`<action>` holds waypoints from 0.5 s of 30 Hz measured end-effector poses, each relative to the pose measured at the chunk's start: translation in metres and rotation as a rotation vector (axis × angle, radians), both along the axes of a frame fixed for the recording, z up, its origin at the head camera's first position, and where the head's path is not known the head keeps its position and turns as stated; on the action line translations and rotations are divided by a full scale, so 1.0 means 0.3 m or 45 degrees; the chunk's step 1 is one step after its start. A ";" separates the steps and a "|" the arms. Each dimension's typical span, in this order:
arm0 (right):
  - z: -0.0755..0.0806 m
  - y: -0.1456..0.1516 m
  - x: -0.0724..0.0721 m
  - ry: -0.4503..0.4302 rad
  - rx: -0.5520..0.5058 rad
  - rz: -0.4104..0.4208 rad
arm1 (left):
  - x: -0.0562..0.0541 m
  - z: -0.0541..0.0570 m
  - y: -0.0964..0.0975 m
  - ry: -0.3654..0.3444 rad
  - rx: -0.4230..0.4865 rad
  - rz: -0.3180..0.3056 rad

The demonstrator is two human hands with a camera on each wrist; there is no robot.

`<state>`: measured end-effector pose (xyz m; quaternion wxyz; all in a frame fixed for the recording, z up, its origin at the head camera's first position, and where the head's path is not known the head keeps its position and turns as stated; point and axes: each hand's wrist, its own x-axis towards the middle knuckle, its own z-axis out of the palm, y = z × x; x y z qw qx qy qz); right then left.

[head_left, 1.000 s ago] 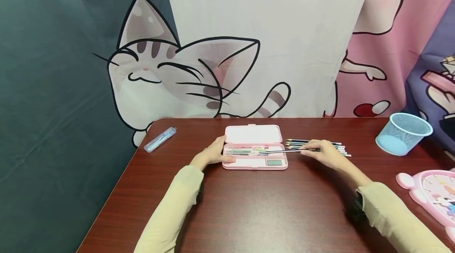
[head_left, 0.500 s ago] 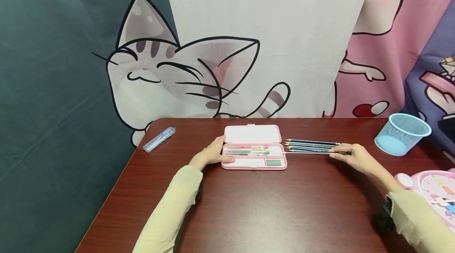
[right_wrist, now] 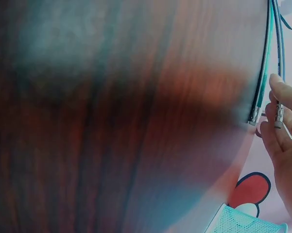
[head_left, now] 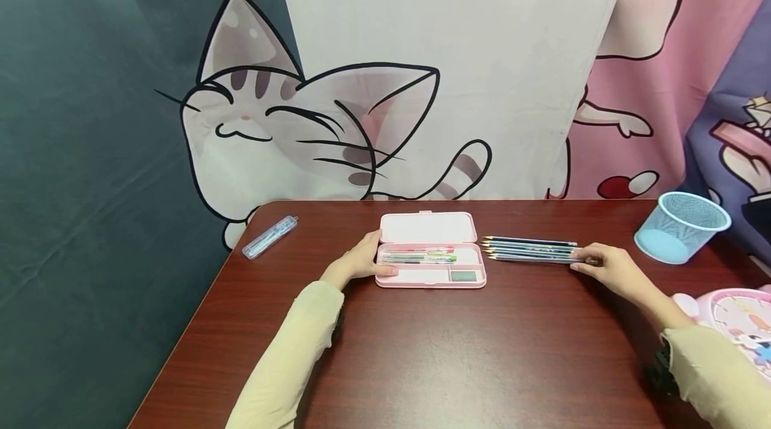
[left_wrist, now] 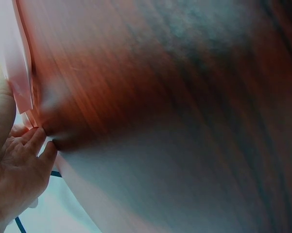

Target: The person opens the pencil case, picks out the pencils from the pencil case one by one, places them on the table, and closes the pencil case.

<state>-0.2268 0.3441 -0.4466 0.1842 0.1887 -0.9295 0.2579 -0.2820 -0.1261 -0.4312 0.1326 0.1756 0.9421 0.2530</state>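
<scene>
An open pink pencil case point(head_left: 429, 228) lies on the table, with several pens point(head_left: 418, 256) in its long compartment and a grey-green block point(head_left: 464, 276) in a small one. My left hand point(head_left: 359, 258) grips the case's left end, thumb over the front rim; in the left wrist view its fingers point(left_wrist: 36, 141) are beside the pink edge. To the right, several pencils point(head_left: 524, 243) lie in a row, tips toward the case. My right hand point(head_left: 610, 268) pinches the rear end of the nearest pencil point(head_left: 530, 260). That pencil's end point(right_wrist: 279, 116) shows between thumb and fingers in the right wrist view.
A light blue mesh pen holder point(head_left: 677, 231) stands at the back right. Nearer, a pink clock point(head_left: 741, 322) is partly behind the right sleeve. A slim blue translucent case point(head_left: 270, 237) lies near the table's left edge. A cartoon curtain hangs behind the table.
My right hand has moved right, drawing its pencil from over the pencil case to the near side of the row of pencils. My left hand has stayed on the case.
</scene>
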 end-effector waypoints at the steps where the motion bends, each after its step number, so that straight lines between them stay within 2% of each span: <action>1: -0.001 -0.001 0.000 0.015 0.005 0.003 | 0.001 0.001 0.001 -0.006 0.001 0.003; 6: 0.002 -0.004 0.000 0.062 0.062 0.023 | 0.003 0.006 0.002 -0.015 0.008 0.007; 12: 0.021 -0.004 0.003 -0.041 0.204 -0.039 | 0.008 0.012 0.001 -0.005 0.020 0.005; 15: 0.023 -0.006 0.001 -0.060 0.222 -0.048 | 0.009 0.014 0.001 -0.016 0.019 0.008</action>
